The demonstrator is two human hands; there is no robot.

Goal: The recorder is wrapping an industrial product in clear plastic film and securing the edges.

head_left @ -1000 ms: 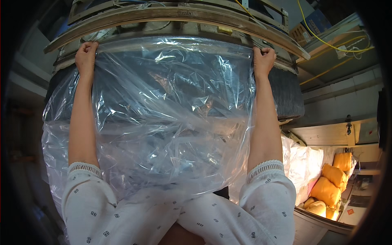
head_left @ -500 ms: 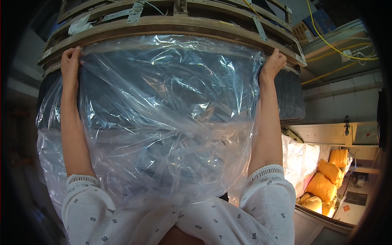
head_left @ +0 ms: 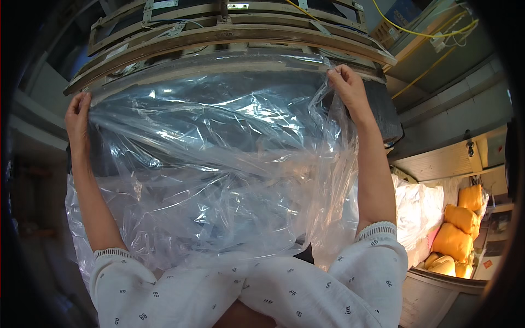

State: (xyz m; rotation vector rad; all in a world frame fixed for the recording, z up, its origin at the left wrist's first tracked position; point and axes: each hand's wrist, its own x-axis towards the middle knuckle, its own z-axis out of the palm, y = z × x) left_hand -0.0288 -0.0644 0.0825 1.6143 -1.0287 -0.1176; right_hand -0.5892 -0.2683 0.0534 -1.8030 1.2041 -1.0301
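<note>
A large clear plastic sheet (head_left: 219,158), creased and glossy, stretches between my two raised arms and drapes down toward my body. At its upper left corner my left hand (head_left: 79,117) pinches the edge, close to the wooden frame. My right hand (head_left: 348,90) grips the upper right edge, where the plastic bunches into folds below the fingers. Behind the sheet lies a dark surface (head_left: 374,104), showing directly just past my right hand. The slatted wooden frame (head_left: 235,35) with metal brackets runs across above the sheet's top edge.
Yellow cables (head_left: 426,35) hang at the upper right, near a blue box (head_left: 402,16). Farther down on the right, several orange bundles (head_left: 456,240) are stacked beside white wrapped material (head_left: 418,205) under bright light.
My left hand has moved down and slightly left. My right hand has shifted left, away from the wooden frame, and the plastic between them hangs slacker on the right.
</note>
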